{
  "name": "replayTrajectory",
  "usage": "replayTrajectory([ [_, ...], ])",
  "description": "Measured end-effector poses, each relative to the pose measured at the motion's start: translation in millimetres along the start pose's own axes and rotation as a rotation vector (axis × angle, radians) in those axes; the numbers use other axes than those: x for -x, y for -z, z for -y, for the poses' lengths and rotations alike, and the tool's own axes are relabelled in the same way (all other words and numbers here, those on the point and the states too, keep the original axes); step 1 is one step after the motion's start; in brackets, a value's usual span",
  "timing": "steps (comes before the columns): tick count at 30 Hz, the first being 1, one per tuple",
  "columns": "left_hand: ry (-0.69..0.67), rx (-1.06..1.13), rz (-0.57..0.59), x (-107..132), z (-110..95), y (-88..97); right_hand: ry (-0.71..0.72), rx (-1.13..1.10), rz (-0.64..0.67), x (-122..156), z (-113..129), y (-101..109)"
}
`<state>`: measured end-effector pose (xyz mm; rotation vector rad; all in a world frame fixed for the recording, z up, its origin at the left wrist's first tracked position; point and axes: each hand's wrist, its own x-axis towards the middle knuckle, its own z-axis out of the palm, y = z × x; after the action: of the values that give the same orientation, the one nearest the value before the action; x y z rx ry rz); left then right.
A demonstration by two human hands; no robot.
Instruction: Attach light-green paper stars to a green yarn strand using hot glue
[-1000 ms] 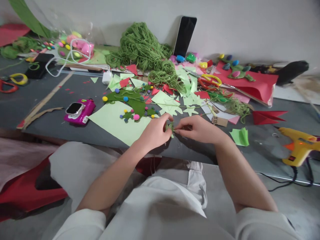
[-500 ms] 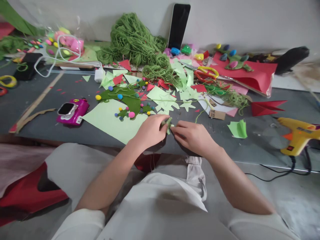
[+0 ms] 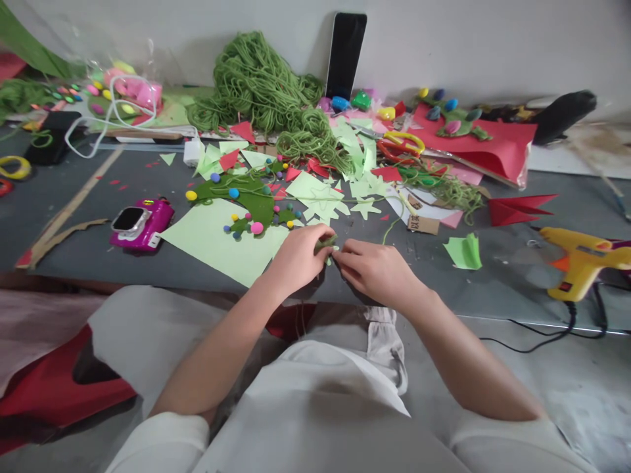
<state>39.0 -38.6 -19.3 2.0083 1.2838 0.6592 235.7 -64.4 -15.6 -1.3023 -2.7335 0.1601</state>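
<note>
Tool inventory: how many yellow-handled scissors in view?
2. Centre-right scissors lie just right of the green yarn pile; left-edge scissors are cut off by the frame. More may be hidden under the paper scraps.

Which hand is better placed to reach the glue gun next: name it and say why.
Probably the right hand: it is nearer the glue gun, while the left hand holds a small green piece.
</note>
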Motion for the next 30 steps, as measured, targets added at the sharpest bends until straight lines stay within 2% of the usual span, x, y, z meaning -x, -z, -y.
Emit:
replayTrajectory([
  [4, 0.009, 0.022, -0.017, 0, 0, -2.1, -0.007, 0.018, -0.013, 0, 1, -2],
  [9, 0.057, 0.164, -0.122, -1, 2, -4.5, -0.029, -0.019, -0.05, -1, 4, -2],
  [12, 0.102, 0.368, -0.163, -4, 4, -1.3, -0.029, -0.157, -0.107, -5, 3, 2],
  [17, 0.162, 0.675, -0.182, -8, 12, 11.4, 0.02, -0.529, -0.161, -20, -11, 16],
  [20, 0.177, 0.747, -0.221, -8, 17, 19.6, 0.07, -0.649, -0.119, -35, -20, 28],
  [24, 0.176, 0.819, -0.266, -8, 23, 26.9, 0.12, -0.682, 0.016, -58, -24, 41],
  [27, 0.179, 0.878, -0.27, -7, 27, 30.5, 0.155, -0.73, 0.121, -74, -23, 42],
  [30, 0.172, 0.926, -0.219, -6, 29, 34.8, 0.148, -0.797, 0.17, -83, -26, 37],
])
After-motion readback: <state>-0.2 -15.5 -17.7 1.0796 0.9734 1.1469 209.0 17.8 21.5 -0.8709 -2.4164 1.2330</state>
